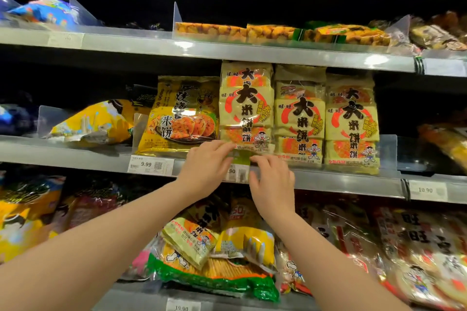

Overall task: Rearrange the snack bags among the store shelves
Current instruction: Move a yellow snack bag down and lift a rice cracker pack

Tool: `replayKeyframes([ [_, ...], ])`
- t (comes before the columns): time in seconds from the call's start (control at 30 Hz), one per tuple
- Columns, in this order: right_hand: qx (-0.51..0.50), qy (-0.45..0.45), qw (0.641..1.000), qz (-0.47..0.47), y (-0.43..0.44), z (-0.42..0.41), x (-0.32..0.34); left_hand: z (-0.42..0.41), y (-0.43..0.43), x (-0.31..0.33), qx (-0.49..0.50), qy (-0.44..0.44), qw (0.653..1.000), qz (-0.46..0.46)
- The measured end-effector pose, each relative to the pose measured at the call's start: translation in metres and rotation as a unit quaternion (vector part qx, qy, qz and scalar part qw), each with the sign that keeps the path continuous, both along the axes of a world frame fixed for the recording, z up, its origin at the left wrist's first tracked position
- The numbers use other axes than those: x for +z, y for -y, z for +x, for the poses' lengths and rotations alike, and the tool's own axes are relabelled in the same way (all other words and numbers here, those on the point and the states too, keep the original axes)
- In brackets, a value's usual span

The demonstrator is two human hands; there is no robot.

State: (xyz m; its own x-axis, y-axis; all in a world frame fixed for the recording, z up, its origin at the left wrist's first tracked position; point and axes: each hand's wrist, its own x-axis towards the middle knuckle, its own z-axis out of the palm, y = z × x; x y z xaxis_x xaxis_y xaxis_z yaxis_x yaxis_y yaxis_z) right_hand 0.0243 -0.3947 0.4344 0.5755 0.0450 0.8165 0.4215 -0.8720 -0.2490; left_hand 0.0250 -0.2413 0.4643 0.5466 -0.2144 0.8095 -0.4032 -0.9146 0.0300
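A tall beige rice-cracker bag with black characters stands upright on the middle shelf. My left hand pinches its bottom edge from the left. My right hand rests against the same bottom edge and the shelf lip, fingers curled. Two matching beige bags stand to its right. A yellow seaweed rice-cracker bag stands to its left.
A yellow bag lies flat at the left behind a clear divider. The top shelf holds orange packs and a blue bag. The bottom shelf is piled with mixed bags. Price tags line the shelf lips.
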Motion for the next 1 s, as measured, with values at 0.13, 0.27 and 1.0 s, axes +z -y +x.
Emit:
replayKeyframes([
  [0.13, 0.05, -0.066, 0.997, -0.002, 0.0, -0.007, -0.029, -0.011, 0.0, -0.03, -0.044, -0.055, 0.996, -0.05],
  [0.27, 0.046, -0.155, 0.987, -0.001, 0.007, 0.001, -0.062, -0.001, -0.003, -0.067, -0.026, -0.108, 0.992, -0.067],
  [1.0, -0.027, -0.235, 0.965, 0.11, 0.04, 0.083, -0.176, 0.103, 0.043, -0.16, 0.084, -0.391, 0.902, -0.166],
])
